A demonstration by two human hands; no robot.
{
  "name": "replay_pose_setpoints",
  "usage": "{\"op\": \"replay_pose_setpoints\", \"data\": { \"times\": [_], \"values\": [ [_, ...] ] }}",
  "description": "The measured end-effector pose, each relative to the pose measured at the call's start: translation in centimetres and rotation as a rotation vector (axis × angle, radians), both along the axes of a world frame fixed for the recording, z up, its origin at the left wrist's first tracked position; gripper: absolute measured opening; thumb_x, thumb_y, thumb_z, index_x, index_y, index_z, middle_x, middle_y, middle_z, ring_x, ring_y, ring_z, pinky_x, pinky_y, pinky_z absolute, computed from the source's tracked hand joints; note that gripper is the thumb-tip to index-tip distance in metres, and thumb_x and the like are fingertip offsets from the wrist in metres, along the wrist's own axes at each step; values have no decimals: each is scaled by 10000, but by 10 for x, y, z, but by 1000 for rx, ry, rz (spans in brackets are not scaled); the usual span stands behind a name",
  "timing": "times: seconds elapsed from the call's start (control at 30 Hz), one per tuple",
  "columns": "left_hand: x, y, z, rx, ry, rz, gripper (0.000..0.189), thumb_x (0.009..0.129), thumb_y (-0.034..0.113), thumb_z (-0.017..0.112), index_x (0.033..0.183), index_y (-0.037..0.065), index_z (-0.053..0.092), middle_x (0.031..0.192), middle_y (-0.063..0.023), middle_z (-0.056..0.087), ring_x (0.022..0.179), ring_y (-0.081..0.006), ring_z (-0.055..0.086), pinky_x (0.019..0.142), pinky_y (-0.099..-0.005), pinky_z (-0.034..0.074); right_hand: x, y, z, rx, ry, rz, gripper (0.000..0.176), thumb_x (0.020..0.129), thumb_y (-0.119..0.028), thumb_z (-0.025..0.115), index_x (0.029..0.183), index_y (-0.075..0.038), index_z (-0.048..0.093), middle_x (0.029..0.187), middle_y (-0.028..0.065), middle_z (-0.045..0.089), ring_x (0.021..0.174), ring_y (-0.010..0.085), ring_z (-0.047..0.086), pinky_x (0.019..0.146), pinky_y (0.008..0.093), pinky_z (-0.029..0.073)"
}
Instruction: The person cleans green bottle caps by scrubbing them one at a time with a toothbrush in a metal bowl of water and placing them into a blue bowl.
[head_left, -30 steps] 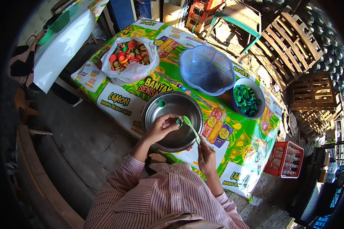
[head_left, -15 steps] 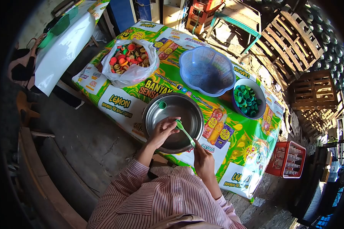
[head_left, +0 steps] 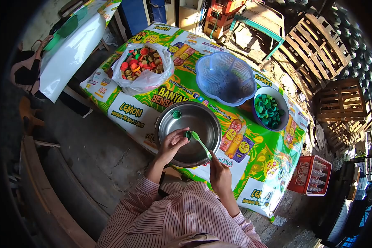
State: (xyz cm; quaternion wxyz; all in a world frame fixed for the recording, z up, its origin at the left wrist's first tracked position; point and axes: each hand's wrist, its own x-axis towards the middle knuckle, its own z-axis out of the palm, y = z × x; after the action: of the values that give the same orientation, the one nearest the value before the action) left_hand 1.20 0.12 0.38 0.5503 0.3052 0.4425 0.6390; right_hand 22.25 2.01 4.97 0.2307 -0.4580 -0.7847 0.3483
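My left hand holds a dark green bottle cap in a pinch over the steel basin. My right hand grips a light green toothbrush by its handle end. The brush's head lies right beside the cap's opening, pointing up and left. Inside the basin, another green cap rests near the far left wall.
Beyond the basin are a plastic bag of red, orange and tan caps, a blue colander and a bowl of green caps. A red crate stands at right. At far left, a person is by another table.
The brush head has come out of the cap to its right side. My left hand has shifted slightly left and turned the cap; the right hand stays nearly in place.
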Motion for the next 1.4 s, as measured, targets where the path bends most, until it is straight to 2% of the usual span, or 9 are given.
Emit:
{"op": "replay_pose_setpoints", "data": {
  "times": [0.1, 0.2, 0.53, 0.73, 0.83, 0.97, 1.13, 1.23, 1.4],
  "values": [
    [1, 1, 7, 53, 4, 14, 399, 821, -27, 581, 1207, 14, 484, 1155, -71, 536, 1065, -128, 516, 932, -255, 414, -1, -5, 1, 12, -7, 63, 361, 866, -95, 508, 1227, -91, 504, 712, 197, 603, 598, 331, 603, 522, 394, 458],
    [1, 0, 5, 46, 19, 20, 420, 800, -59, 590, 1201, 16, 489, 1164, -71, 533, 1062, -126, 517, 936, -245, 405, 0, -1, 1, -4, 7, 4, 367, 863, -97, 514, 1229, -99, 503, 720, 199, 606, 591, 345, 598, 525, 403, 457],
    [2, 0, 1, 59, -29, 49, 418, 773, -69, 619, 1166, 24, 511, 1128, -55, 546, 1017, -116, 535, 887, -241, 444, 0, -6, -5, -36, 140, 11, 364, 860, -100, 522, 1224, -97, 509, 693, 215, 591, 584, 342, 594, 518, 409, 443],
    [1, 1, -3, 15, 33, 42, 384, 792, -18, 626, 1158, 17, 514, 1102, -50, 558, 987, -108, 542, 880, -239, 448, 3, -3, -2, -69, 81, -45, 348, 868, -116, 516, 1216, -107, 517, 674, 216, 596, 577, 361, 589, 523, 420, 449],
    [4, 1, -3, -20, -5, 40, 344, 820, 30, 615, 1151, 20, 520, 1093, -43, 563, 985, -108, 543, 879, -256, 460, 0, -10, -4, -58, 54, 26, 351, 862, -104, 517, 1213, -103, 519, 682, 208, 602, 585, 355, 594, 525, 415, 453],
    [5, 0, -7, -43, -74, 49, 289, 861, 101, 581, 1137, 27, 533, 1069, -35, 573, 978, -107, 547, 858, -287, 488, 0, -2, 0, -25, 66, -52, 360, 857, -111, 524, 1217, -107, 513, 698, 211, 605, 597, 356, 599, 529, 417, 458],
    [4, 2, -4, -51, -103, 22, 257, 890, 145, 545, 1119, 28, 541, 1052, -33, 572, 960, -108, 556, 846, -290, 498, -1, -2, -5, -10, -30, -13, 380, 853, -95, 528, 1232, -108, 504, 744, 194, 615, 609, 331, 609, 526, 402, 458],
    [5, 2, -2, -112, -111, -13, 257, 898, 155, 533, 1121, 27, 533, 1028, -29, 576, 948, -106, 561, 842, -287, 500, -1, -3, 0, -61, 89, -52, 370, 854, -50, 500, 1224, -67, 507, 669, 208, 570, 588, 322, 581, 543, 374, 437],
    [14, 3, 4, -65, -132, 61, 275, 905, 191, 524, 1126, 27, 513, 997, -43, 580, 862, -123, 587, 808, -287, 509, -2, -3, 1, 21, -50, -44, 383, 860, -116, 525, 1243, -129, 499, 736, 178, 616, 585, 321, 603, 508, 402, 457]
  ]
}}
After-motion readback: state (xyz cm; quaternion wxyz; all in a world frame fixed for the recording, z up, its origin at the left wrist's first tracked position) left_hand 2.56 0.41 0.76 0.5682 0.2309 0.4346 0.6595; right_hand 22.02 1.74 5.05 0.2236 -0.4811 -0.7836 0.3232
